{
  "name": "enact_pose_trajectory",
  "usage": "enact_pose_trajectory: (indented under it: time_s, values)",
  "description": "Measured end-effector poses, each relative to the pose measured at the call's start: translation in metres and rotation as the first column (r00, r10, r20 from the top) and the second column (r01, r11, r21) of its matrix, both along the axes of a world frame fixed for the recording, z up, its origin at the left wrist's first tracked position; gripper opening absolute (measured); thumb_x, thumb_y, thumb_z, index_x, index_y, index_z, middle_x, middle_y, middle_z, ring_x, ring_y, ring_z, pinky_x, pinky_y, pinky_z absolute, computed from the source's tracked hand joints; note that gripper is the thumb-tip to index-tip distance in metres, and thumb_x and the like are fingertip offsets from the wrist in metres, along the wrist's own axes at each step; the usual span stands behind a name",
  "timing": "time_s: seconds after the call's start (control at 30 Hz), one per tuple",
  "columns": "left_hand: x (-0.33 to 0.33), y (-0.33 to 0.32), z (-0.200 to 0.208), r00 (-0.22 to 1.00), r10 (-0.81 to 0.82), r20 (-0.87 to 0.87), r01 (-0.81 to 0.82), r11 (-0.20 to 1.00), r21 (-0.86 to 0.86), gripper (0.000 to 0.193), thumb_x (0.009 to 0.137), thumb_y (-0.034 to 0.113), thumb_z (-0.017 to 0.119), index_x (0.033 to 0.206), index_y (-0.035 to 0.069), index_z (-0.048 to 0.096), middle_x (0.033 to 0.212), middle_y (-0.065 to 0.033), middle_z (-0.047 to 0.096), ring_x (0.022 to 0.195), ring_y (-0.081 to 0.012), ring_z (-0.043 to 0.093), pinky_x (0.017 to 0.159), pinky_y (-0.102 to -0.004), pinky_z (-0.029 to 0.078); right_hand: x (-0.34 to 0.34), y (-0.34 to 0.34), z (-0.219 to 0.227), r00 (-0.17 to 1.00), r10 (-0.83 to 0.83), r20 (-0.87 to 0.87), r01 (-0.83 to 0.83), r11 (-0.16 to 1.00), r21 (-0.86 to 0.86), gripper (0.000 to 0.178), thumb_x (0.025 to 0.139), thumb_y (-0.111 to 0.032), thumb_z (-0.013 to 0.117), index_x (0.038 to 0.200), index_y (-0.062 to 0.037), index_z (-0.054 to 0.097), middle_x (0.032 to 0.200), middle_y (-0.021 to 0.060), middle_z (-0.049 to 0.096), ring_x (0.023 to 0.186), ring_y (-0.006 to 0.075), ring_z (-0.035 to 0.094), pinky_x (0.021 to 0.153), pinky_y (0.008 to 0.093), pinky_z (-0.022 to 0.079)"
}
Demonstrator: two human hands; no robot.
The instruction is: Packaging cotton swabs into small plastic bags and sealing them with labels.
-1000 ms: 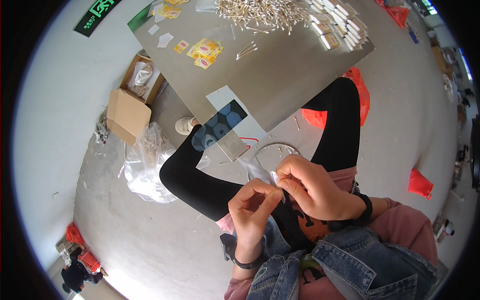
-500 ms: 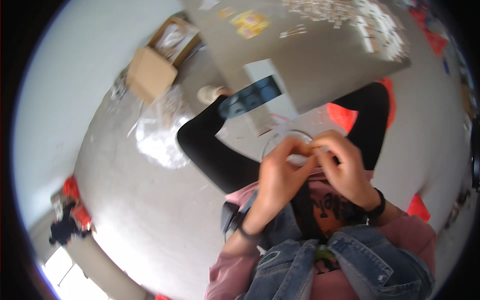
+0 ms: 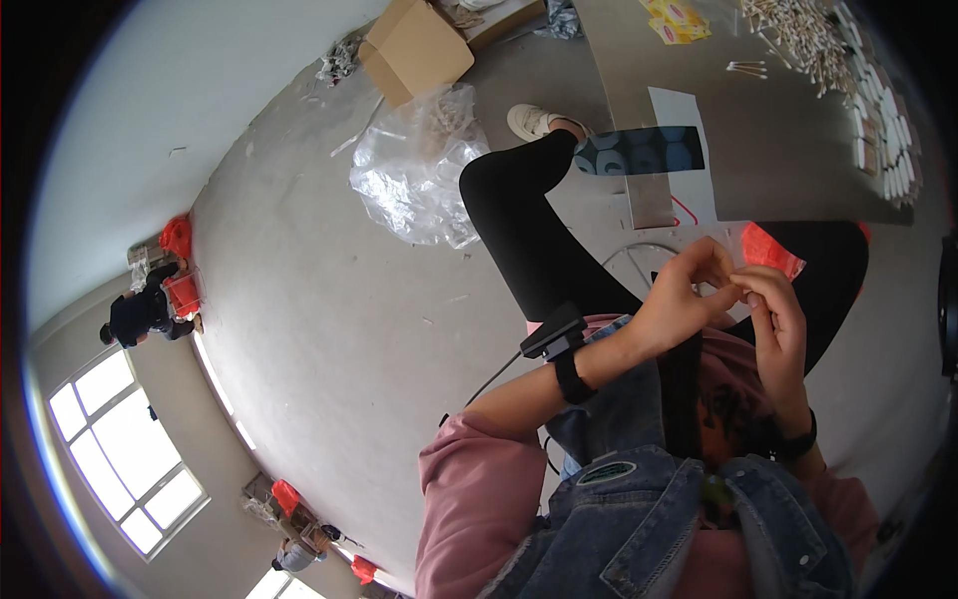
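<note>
My left hand (image 3: 689,298) and my right hand (image 3: 780,311) meet above my lap, thumbs and fingers pinched together at the tips. Whatever lies between the fingertips is too small or hidden to name. Beyond them is the edge of a grey table (image 3: 788,165). A dark blue strip with a round pattern (image 3: 644,151) juts past its left side, over a white sheet (image 3: 679,115). Farther back on the tabletop are a heap of cotton swabs (image 3: 803,40), several loose swabs (image 3: 746,69) and rows of small white packs (image 3: 886,130).
Yellow packets (image 3: 679,20) lie at the table's far side. On the floor to the left are a clear plastic bag (image 3: 414,175) and an open cardboard box (image 3: 417,50). A red bag (image 3: 770,252) shows by my right leg. Another person (image 3: 140,314) sits by the far left wall.
The view has swung left, so table, box and bag appear farther right, and more windows and people show. My hands stay together at the fingertips.
</note>
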State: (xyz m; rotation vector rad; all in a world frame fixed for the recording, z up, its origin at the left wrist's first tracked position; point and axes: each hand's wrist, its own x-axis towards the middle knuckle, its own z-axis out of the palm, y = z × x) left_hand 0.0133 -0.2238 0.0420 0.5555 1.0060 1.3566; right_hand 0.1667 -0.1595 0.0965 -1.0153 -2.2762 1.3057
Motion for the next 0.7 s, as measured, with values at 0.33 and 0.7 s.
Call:
enact_pose_trajectory:
  time_s: [0.33,0.7]
  values:
    - [0.018,-0.002,-0.017,0.996,0.09,0.023,-0.089,0.995,-0.033,0.018,0.093,0.01,0.066,0.088,0.004,0.05,0.084,-0.0032,0.063,0.077,-0.0083,0.062,0.064,-0.023,0.051,-0.005,0.002,-0.016,0.964,-0.231,-0.132,0.144,0.871,-0.47,0.018,0.098,0.0,0.05,0.115,0.0013,0.058,0.096,0.0028,0.058,0.088,0.0079,0.054,0.079,0.0228,0.045]
    - [0.004,0.003,-0.017,0.972,0.173,-0.159,-0.171,0.985,0.024,0.022,0.096,0.008,0.06,0.109,0.002,0.044,0.087,-0.0071,0.068,0.078,-0.0112,0.066,0.059,-0.023,0.052,0.01,0.027,-0.08,0.944,-0.183,-0.273,0.072,0.926,-0.371,0.054,0.097,-0.006,0.053,0.148,-0.0055,0.036,0.15,0.0146,0.038,0.141,0.0269,0.034,0.112,0.0391,0.033]
